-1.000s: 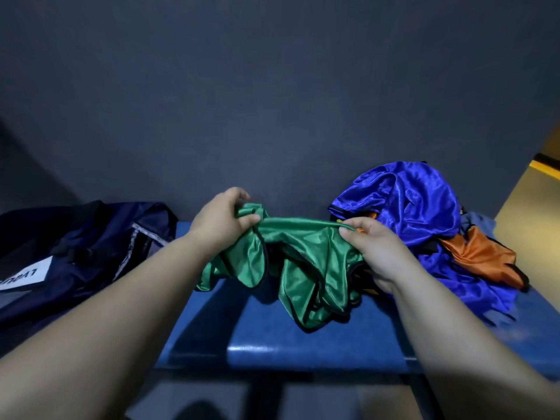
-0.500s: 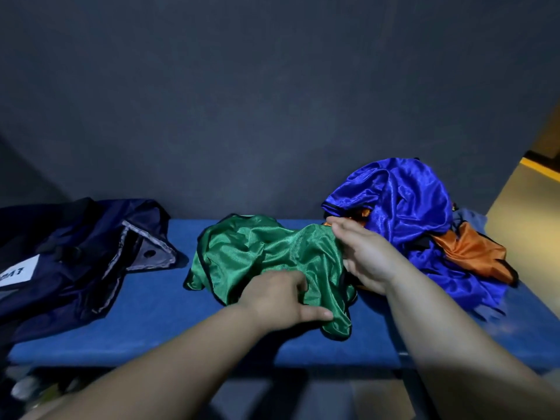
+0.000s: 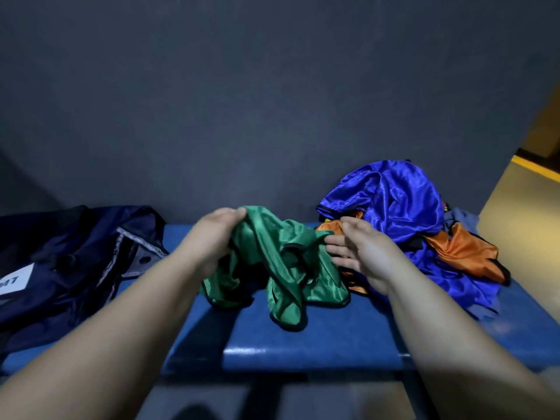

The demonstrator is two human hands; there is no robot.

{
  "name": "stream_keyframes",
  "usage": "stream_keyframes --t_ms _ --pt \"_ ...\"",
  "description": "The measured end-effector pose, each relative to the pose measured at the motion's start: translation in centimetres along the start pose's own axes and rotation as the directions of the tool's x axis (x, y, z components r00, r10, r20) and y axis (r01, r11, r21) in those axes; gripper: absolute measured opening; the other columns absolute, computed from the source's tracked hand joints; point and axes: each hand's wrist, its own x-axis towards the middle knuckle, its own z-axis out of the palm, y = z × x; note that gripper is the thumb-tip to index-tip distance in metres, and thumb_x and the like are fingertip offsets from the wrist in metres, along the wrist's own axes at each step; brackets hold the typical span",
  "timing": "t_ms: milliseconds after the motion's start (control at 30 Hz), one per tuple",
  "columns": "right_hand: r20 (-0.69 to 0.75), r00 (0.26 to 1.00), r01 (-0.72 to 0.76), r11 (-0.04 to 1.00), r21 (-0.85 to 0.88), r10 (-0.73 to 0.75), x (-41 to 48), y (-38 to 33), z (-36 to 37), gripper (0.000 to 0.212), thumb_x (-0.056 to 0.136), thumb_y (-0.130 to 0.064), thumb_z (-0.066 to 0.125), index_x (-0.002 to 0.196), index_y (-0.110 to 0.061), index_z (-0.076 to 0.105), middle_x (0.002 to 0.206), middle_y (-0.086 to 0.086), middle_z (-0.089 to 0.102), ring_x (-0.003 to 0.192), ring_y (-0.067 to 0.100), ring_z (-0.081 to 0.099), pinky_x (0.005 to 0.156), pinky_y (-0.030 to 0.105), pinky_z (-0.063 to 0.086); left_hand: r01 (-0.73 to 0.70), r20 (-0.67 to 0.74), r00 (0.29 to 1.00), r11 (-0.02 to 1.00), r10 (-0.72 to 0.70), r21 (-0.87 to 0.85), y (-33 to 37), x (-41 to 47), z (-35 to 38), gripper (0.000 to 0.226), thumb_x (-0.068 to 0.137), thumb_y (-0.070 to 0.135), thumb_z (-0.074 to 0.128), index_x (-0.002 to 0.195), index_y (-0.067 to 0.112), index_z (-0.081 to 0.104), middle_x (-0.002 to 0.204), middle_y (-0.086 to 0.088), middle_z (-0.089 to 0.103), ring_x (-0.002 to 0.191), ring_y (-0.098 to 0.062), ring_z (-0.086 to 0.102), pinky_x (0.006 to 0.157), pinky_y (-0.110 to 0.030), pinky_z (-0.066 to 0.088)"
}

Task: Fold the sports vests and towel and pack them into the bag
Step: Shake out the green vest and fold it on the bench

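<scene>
While the green vest (image 3: pixel 288 262) lies bunched on the middle of the bench (image 3: pixel 303 338), the left hand (image 3: pixel 216 237) grips its upper left corner, fingers curled into the cloth; the right hand (image 3: pixel 360 253) is flat and relaxed, fingertips touching the vest's right edge — holding nothing; the vest's long axis runs along the bench between the hands, so the right hand looks nearer the loose end; the bag (image 3: pixel 75 253) sits at the bench's left end, the blue and orange pile (image 3: pixel 394 201) at its right.
</scene>
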Motion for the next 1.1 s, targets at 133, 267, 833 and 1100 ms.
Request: stream_keyframes --t_ms 133,267,833,1100 --pt "-0.02 0.999 0.03 0.988 -0.152 -0.034 0.3 0.7 -0.1 0.034 0.103 -0.024 0.045 0.136 -0.018 0.043 0.105 0.007 0.062 0.101 0.02 0.063 0.081 0.031 0.054 0.05 -0.16 0.984 0.987 -0.075 -0.153 1.2 0.8 -2.3 0.016 0.094 0.027 0.058 0.089 0.012 0.062 0.082 -0.013 0.063 0.07 -0.023 0.061 0.064 -0.029 0.05" --pt "-0.003 0.996 0.07 0.77 -0.634 -0.093 0.8 2.1 -0.5 0.042 0.091 -0.03 0.065 0.131 -0.022 0.053 0.109 0.0 0.06 0.093 0.015 0.06 0.091 0.033 0.049 0.048 -0.336 0.93 0.957 -0.147 -0.287 1.1 1.0 -3.7 0.023 0.101 0.015 0.049 0.078 0.014 0.053 0.076 -0.007 0.052 0.064 -0.017 0.051 0.051 -0.024 0.047" --pt "0.087 0.978 0.193 0.657 -0.729 -0.191 0.2 2.4 1.8 0.027 0.091 -0.019 0.063 0.112 -0.035 0.059 0.093 -0.009 0.059 0.09 0.012 0.056 0.072 0.02 0.04 -0.171 0.137 0.985 0.526 0.103 0.833 -2.7 -1.5 1.4 0.097 0.065 0.073 0.069 0.147 0.042 0.026 0.161 -0.002 0.008 0.148 -0.026 0.009 0.118 -0.051 0.015" --pt "0.135 0.96 0.234 0.968 0.091 -0.245 -1.1 0.1 2.8 0.032 0.097 0.006 0.044 0.111 -0.019 0.057 0.083 0.005 0.064 0.063 0.01 0.061 0.057 0.021 0.05 -0.345 0.241 0.938 0.601 0.25 0.72 -3.9 -2.1 3.6 0.058 0.072 0.059 0.073 0.126 0.041 0.058 0.147 0.009 0.036 0.142 -0.011 0.016 0.116 -0.043 0.013"
